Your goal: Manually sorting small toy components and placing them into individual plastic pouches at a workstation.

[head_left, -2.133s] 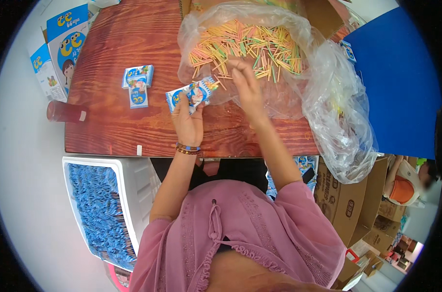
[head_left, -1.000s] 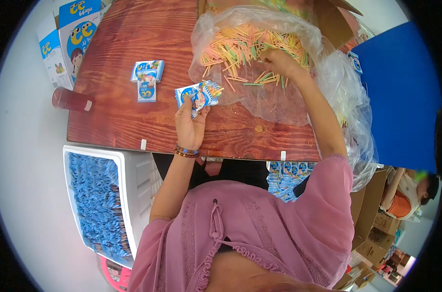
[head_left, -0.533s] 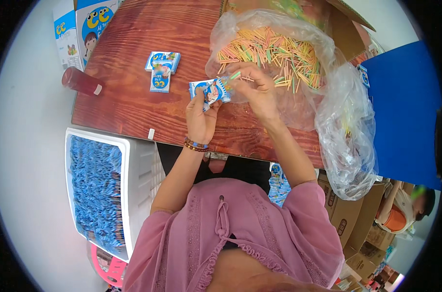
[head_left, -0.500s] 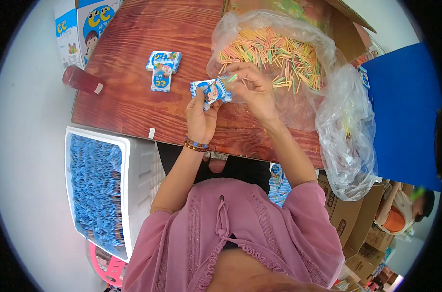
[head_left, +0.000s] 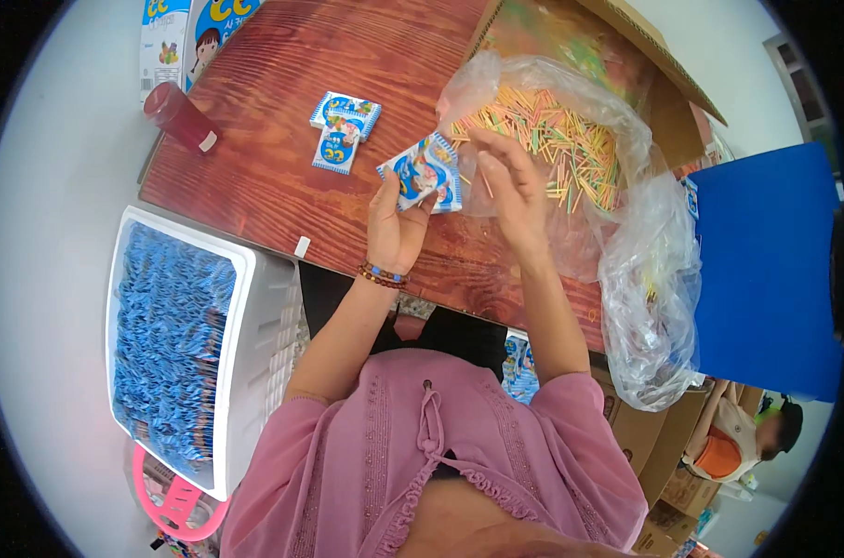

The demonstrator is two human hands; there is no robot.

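Note:
My left hand (head_left: 398, 228) grips a couple of overlapping blue-and-white packets (head_left: 424, 174) above the wooden table, thumb in front. To the right of them, my right hand (head_left: 518, 195) hovers at the near-left edge of a clear plastic bag (head_left: 496, 73). Its fingers are bent and apart, and I see nothing held between them. Thin pastel sticks (head_left: 571, 149) in pink, yellow and green lie heaped in the opened bag. Two more packets (head_left: 338, 147) lie partly overlapped on the table, left of my hands.
A red-lidded jar (head_left: 182, 118) lies near the table's left edge. Below it stands a white crate (head_left: 240, 307) full of blue packets. The bag hangs over the table's right edge beside a blue panel (head_left: 766, 270). Cardboard boxes (head_left: 659, 428) and another person (head_left: 733, 437) are at lower right.
My right hand has drawn away from the packets toward the sticks; the short green pieces at its fingertips no longer show. The packets in my left hand are tilted more. The whole view has shifted.

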